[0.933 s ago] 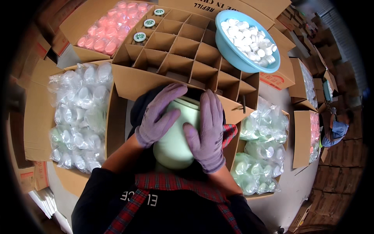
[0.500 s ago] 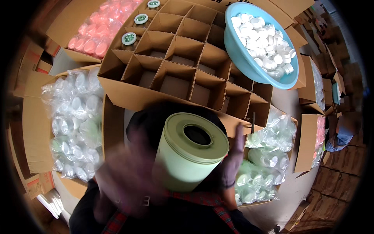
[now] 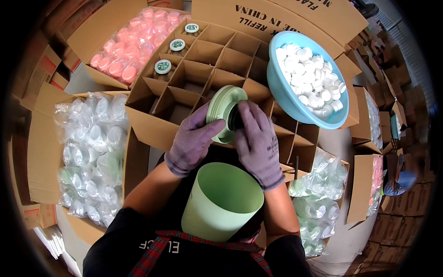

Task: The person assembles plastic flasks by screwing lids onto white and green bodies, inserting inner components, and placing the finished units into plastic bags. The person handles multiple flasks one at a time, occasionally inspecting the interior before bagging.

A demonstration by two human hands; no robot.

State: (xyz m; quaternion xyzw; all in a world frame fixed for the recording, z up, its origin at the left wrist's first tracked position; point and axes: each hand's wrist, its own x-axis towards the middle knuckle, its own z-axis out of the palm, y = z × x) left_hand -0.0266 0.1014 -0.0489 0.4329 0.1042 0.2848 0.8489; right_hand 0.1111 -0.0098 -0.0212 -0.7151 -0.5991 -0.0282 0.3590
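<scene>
My left hand [image 3: 191, 138], in a purple-grey glove, grips a pale green round lid [image 3: 224, 107] by its rim. The lid is tilted on edge, with its ringed side partly showing. On the other side, my right hand [image 3: 259, 143], gloved alike, has its fingers closed around a black round piece [image 3: 235, 118] at the lid's centre; the fingers cover much of it. Below both hands, close to my body, an uncovered pale green cylindrical container [image 3: 221, 203] stands slightly tilted, its mouth facing up.
Ahead is a divided cardboard carton [image 3: 152, 127]; several left cells hold bottles with white-rimmed green tops [image 3: 163, 66]. A blue basin [image 3: 273, 76] of white caps rests on its right. Boxes of bagged pink lids [image 3: 131, 48] and clear plastic pieces [image 3: 94, 147] flank it. A person [image 3: 400, 180] is far right.
The lid has come off the green container and been raised forward over the carton's near edge. Both hands moved up with it, and the container now shows its open inside.
</scene>
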